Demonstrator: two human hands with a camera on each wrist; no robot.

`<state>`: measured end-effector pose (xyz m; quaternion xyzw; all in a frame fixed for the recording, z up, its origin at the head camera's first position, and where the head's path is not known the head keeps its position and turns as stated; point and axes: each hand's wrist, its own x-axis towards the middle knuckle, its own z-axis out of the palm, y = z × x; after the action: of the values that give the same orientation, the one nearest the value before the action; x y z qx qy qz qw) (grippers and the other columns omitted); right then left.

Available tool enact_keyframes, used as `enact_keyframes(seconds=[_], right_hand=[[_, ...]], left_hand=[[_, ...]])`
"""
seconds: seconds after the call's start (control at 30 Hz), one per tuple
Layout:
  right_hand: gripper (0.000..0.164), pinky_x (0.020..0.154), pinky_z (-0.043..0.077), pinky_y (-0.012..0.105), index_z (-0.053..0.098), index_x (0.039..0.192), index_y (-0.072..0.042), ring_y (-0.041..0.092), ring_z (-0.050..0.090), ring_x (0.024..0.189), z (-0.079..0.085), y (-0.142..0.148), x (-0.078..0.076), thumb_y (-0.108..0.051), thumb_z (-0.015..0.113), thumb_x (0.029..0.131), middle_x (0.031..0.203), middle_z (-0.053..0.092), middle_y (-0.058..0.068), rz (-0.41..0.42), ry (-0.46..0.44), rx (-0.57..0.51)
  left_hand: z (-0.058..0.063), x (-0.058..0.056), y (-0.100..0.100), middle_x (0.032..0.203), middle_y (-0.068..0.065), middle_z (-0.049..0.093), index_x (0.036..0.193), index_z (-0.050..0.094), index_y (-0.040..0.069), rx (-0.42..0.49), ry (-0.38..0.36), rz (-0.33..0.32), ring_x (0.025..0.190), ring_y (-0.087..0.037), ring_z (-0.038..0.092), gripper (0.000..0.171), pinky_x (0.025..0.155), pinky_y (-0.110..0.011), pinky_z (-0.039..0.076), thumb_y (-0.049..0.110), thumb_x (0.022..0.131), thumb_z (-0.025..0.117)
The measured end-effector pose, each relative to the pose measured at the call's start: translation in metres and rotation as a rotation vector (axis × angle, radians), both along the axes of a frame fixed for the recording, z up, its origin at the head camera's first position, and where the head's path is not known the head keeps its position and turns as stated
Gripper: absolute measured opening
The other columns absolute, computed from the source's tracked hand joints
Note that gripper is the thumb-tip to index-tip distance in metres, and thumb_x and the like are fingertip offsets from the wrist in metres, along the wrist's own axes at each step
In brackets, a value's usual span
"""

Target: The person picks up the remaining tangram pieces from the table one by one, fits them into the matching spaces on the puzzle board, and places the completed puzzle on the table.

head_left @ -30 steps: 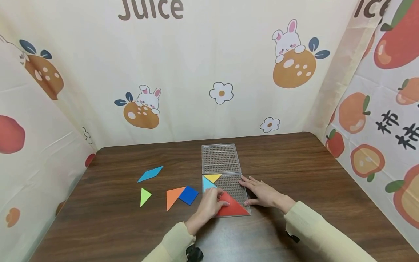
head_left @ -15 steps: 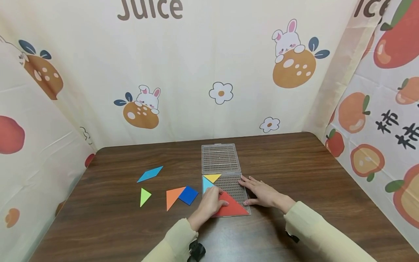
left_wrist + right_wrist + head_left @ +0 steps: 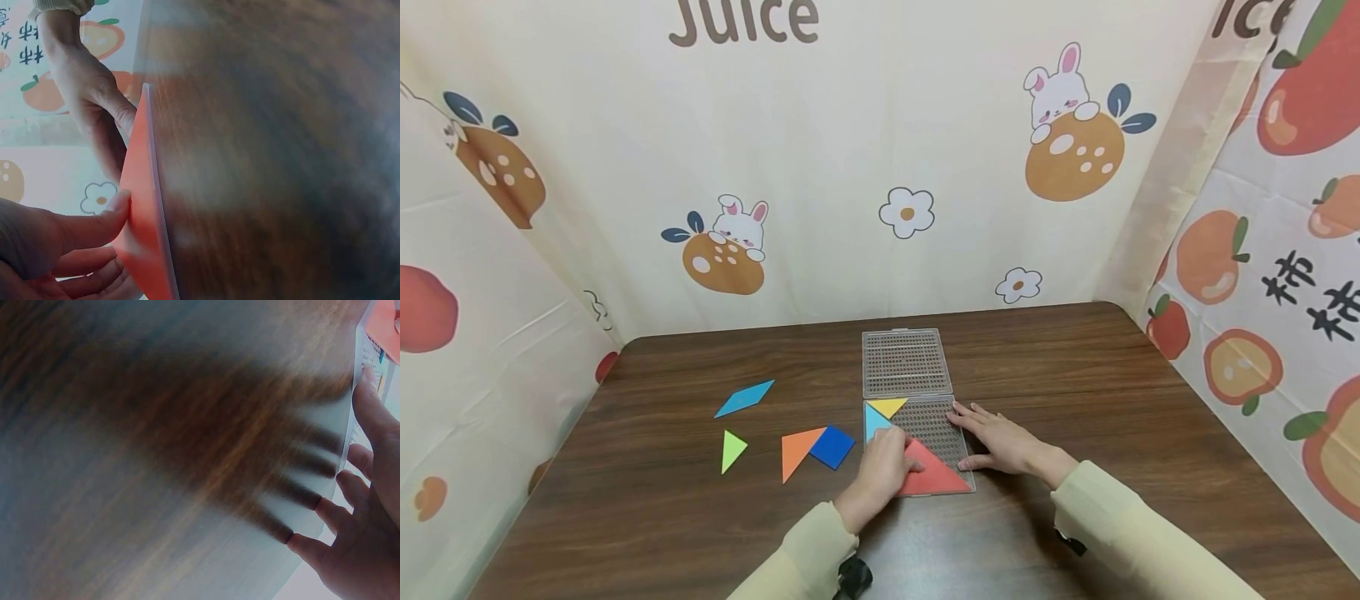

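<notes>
A clear plastic case (image 3: 906,364) lies opened flat on the table, its near half holding tangram pieces. A large red triangle (image 3: 934,473) lies along the near side of that half. My left hand (image 3: 882,468) is at the triangle's left part, thumb on its red face and fingers curled at its edge. Just beyond those fingers shows a light blue piece (image 3: 875,419), partly hidden by the hand. A yellow triangle (image 3: 887,407) sits at the top of the same half. With spread fingers, my right hand (image 3: 1006,442) rests against the case's right edge.
Left of the case, an orange triangle (image 3: 799,452) touches a dark blue square (image 3: 832,448). Farther left lie a green triangle (image 3: 732,451) and a blue parallelogram (image 3: 744,398). Printed curtains (image 3: 820,250) enclose the brown wooden table (image 3: 662,517) at the back and sides.
My left hand and wrist have shifted slightly to the right at the red triangle. My right hand stays at the case edge, and the loose pieces have not moved.
</notes>
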<state>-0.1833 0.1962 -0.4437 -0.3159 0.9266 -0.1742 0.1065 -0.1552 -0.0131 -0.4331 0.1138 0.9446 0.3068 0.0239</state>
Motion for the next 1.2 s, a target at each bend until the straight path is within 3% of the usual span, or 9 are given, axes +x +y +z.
enact_keyframes(seconds=[0.23, 0.43, 0.8, 1.2], right_hand=[[0.069, 0.092, 0.023, 0.061, 0.036, 0.134, -0.002, 0.041, 0.022, 0.126, -0.001, 0.0, 0.0, -0.038, 0.061, 0.08, 0.141, 0.025, 0.017, -0.001, 0.001, -0.002], [0.069, 0.092, 0.023, 0.06, 0.036, 0.134, -0.002, 0.041, 0.022, 0.126, -0.001, 0.0, 0.0, -0.038, 0.061, 0.08, 0.141, 0.025, 0.017, -0.009, -0.007, 0.0], [0.07, 0.092, 0.024, 0.06, 0.036, 0.133, -0.002, 0.041, 0.022, 0.126, -0.002, 0.001, 0.0, -0.038, 0.062, 0.08, 0.141, 0.025, 0.018, -0.001, 0.007, -0.009], [0.07, 0.093, 0.023, 0.059, 0.036, 0.134, -0.003, 0.039, 0.022, 0.127, -0.002, 0.001, -0.001, -0.04, 0.061, 0.08, 0.142, 0.023, 0.016, -0.006, -0.005, -0.009]], left_hand=[[-0.001, 0.004, 0.002, 0.069, -0.007, 0.063, 0.075, 0.068, 0.0, -0.047, 0.042, 0.005, 0.061, -0.013, 0.057, 0.025, 0.05, -0.025, 0.045, 0.017, 0.063, 0.08], [-0.001, 0.008, 0.003, 0.047, 0.003, 0.042, 0.054, 0.057, 0.007, -0.104, 0.128, -0.025, 0.046, -0.005, 0.042, 0.03, 0.041, -0.02, 0.036, 0.022, 0.061, 0.081], [-0.001, 0.013, 0.006, 0.059, -0.005, 0.05, 0.064, 0.064, 0.002, -0.25, 0.196, -0.016, 0.055, -0.016, 0.053, 0.028, 0.046, -0.026, 0.044, 0.023, 0.06, 0.082], [-0.001, 0.013, 0.002, 0.06, -0.003, 0.049, 0.062, 0.063, 0.003, -0.247, 0.178, -0.051, 0.056, -0.014, 0.05, 0.023, 0.047, -0.026, 0.044, 0.017, 0.061, 0.081]])
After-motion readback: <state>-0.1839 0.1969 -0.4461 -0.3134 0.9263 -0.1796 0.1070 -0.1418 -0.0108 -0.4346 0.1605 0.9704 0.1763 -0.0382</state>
